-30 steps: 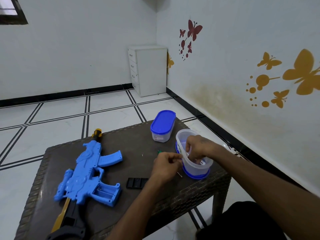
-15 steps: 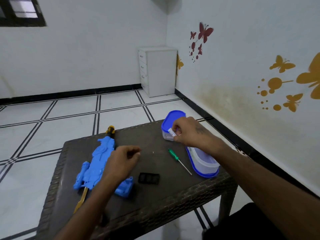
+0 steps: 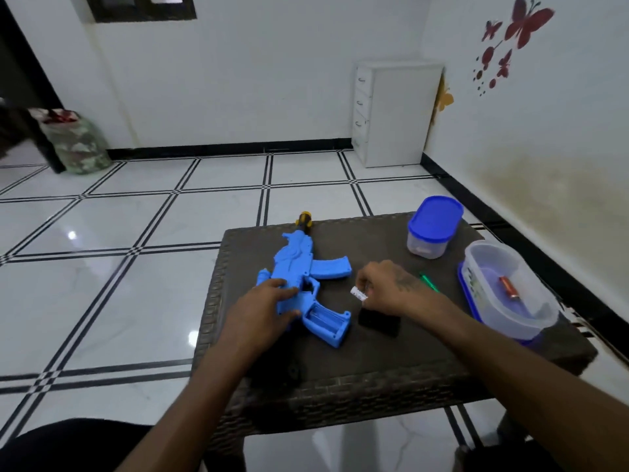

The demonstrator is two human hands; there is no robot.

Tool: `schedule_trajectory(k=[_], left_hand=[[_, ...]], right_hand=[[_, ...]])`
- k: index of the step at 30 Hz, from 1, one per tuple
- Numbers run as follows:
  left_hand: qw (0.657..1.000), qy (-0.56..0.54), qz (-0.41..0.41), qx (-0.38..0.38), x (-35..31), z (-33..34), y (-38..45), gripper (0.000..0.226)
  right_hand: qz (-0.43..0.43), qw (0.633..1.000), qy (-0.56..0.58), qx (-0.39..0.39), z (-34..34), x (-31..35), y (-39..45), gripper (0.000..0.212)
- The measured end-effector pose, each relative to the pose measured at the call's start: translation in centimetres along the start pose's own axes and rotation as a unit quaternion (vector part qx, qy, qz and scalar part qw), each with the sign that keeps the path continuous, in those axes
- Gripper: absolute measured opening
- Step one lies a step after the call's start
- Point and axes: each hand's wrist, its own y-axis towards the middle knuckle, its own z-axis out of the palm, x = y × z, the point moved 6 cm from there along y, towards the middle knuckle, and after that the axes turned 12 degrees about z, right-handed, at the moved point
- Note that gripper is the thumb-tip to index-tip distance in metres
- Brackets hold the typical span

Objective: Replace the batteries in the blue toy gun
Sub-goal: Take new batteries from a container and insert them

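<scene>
The left hand [image 3: 272,301] has come down on the blue toy gun [image 3: 303,284], fingers spread flat over its body, where half a second ago it hovered curled above the surface [image 3: 374,369]. The right hand [image 3: 384,287] has left the tubs and now pinches a small white battery [image 3: 359,294] just beside the gun's open grip compartment [image 3: 325,320]. That suggests loading is about to start. The black cover [image 3: 377,321] lies by the grip, a green screwdriver [image 3: 429,282] further right. An open tub [image 3: 510,294] holds an orange battery [image 3: 507,287]; a lidded tub [image 3: 432,226] stands behind. Beyond: tiled floor [image 3: 136,233], white drawers [image 3: 396,114].
</scene>
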Motion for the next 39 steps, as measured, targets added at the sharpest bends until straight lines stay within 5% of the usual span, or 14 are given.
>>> schedule_trajectory(k=[25,39], left_hand=[[0.999,0.047,0.008,-0.017,-0.4,-0.1,0.4,0.053],[0.998,0.059,0.008,-0.003,-0.7,-0.9,0.6,0.051]], right_hand=[[0.02,0.997,0.072,0.022,0.7,-1.5,1.4,0.016],[-0.064,0.978,0.198,-0.016,-0.8,0.4,-0.4,0.027]])
